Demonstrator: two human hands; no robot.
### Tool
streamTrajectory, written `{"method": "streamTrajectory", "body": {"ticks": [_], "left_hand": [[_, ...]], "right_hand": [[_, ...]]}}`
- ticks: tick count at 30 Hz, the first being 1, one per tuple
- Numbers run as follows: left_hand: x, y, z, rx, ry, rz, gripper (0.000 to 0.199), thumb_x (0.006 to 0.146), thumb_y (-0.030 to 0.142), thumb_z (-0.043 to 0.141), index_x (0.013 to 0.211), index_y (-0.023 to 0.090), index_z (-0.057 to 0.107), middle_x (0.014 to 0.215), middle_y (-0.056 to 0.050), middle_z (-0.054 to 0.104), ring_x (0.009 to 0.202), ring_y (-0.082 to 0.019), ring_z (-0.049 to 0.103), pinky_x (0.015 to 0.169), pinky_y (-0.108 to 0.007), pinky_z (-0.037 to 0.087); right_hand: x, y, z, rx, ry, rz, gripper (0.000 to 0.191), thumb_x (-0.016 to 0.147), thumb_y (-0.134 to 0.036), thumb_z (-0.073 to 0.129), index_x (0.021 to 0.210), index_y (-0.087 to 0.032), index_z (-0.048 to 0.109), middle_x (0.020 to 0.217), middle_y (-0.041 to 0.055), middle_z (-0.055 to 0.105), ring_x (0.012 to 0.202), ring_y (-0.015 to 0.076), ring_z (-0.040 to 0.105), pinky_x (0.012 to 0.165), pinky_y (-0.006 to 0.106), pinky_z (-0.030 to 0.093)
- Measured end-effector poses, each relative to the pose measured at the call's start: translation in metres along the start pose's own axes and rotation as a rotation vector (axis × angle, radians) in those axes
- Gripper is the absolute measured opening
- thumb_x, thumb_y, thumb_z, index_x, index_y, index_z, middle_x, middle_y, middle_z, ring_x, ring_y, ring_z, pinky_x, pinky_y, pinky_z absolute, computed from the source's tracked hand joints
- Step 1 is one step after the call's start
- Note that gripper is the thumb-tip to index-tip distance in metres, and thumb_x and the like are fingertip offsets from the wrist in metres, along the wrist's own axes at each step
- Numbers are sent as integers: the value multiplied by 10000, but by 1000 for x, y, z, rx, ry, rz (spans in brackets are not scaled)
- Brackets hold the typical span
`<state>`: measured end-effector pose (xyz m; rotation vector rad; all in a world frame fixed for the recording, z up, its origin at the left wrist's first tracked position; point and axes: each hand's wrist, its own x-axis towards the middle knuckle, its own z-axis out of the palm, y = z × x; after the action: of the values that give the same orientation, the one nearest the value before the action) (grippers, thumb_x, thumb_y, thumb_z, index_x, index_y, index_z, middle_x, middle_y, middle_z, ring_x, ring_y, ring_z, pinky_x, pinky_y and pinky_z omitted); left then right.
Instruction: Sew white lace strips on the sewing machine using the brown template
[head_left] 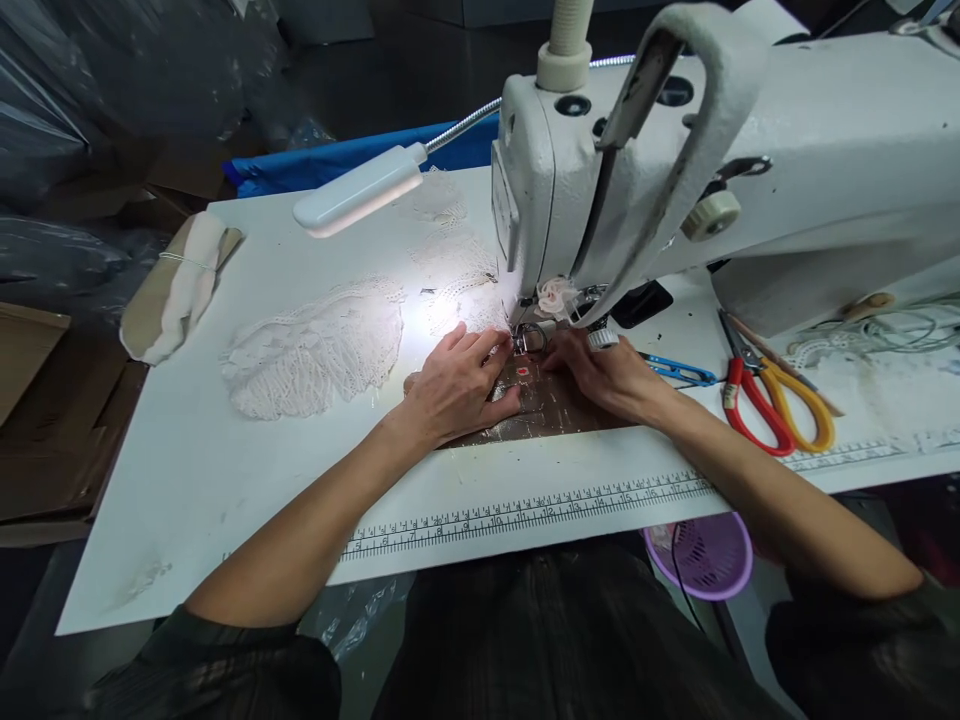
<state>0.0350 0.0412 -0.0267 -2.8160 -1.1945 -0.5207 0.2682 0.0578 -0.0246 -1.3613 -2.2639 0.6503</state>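
Observation:
My left hand (466, 385) lies flat beside the presser foot (523, 340), thumb spread from the fingers. Under its fingertips is the edge of a piece of white lace (469, 300), which lies left of the needle area. On the other side of the foot, my right hand (592, 368) has its fingers bent together close to the needle; what they pinch is hidden. Both hands rest over the brown, scuffed bed plate (555, 405) of the white sewing machine (540, 190). A pale fabric rose (556, 297) sits on the machine's head just above.
A stack of white lace pieces (322, 345) lies to the left, with a tied pale bundle (187, 280) beyond. The lamp (360, 190) hangs over the table. Blue thread snips (681, 370) and red-and-yellow scissors (776, 400) lie right. A ruler strip (495, 522) runs along the front edge.

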Motion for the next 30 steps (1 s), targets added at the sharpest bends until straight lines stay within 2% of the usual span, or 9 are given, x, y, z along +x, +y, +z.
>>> {"method": "streamTrajectory", "body": {"ticks": [3,8,11,16,18,20,25,28,30], "left_hand": [[-1,0,1,0,6,-6,424,940,403,520,1244,120,606,1298,-166,598,1069,-293,631,1048,-532,464],[0,2,1,2,0,-39,433,949,401,501,1255,105,579,1259,-167,614,1016,-283,628,995,-515,488],[0,3,2,-2,17,-53,444,948,406,496,1268,105,558,1266,-178,602,1056,-295,607,988,-518,487],[-4,7,3,-5,132,-136,495,940,397,536,1322,86,490,1310,-220,553,1188,-337,548,1086,-615,401],[-5,8,3,-27,158,-148,457,955,344,515,1334,94,463,1309,-213,553,1211,-326,534,1072,-600,423],[-2,5,3,-58,156,-123,365,976,270,459,1302,107,479,1277,-190,574,1185,-293,548,1020,-532,477],[31,-28,0,-37,5,-60,247,943,117,356,956,147,601,966,-119,651,902,-226,611,871,-399,518],[57,-57,-6,18,-54,-25,241,892,82,394,899,161,621,956,-108,660,984,-241,626,1001,-419,464],[70,-77,-9,29,-48,-47,270,874,61,397,948,169,634,990,-101,668,1007,-236,636,973,-390,481]], "right_hand": [[7,0,1,22,52,112,476,1047,-386,317,842,-182,695,882,124,700,873,286,660,831,448,521],[-8,-3,6,26,58,-67,426,1021,-498,399,1172,-185,645,1187,151,628,978,266,643,893,453,538],[-17,-1,13,-25,116,-110,382,992,-428,481,1231,-156,604,1279,193,562,1068,286,610,940,479,525],[-14,6,19,-38,194,-118,292,960,-225,420,1193,-150,578,1175,173,595,1045,277,598,931,484,512],[-12,7,18,-32,231,-117,260,934,-198,414,1123,-163,589,1123,161,607,1014,271,598,907,466,514],[-11,8,17,-16,269,-111,225,912,-203,430,1062,-181,596,1078,146,612,988,269,598,870,443,518],[-10,12,15,169,319,16,174,884,-304,504,979,-211,617,935,73,628,810,222,598,724,359,506],[-5,14,12,387,298,167,267,836,-444,573,951,-210,631,811,31,631,722,198,582,670,331,486],[-1,14,7,540,272,246,331,772,-512,628,914,-212,638,762,20,639,714,197,588,665,327,487]]}}
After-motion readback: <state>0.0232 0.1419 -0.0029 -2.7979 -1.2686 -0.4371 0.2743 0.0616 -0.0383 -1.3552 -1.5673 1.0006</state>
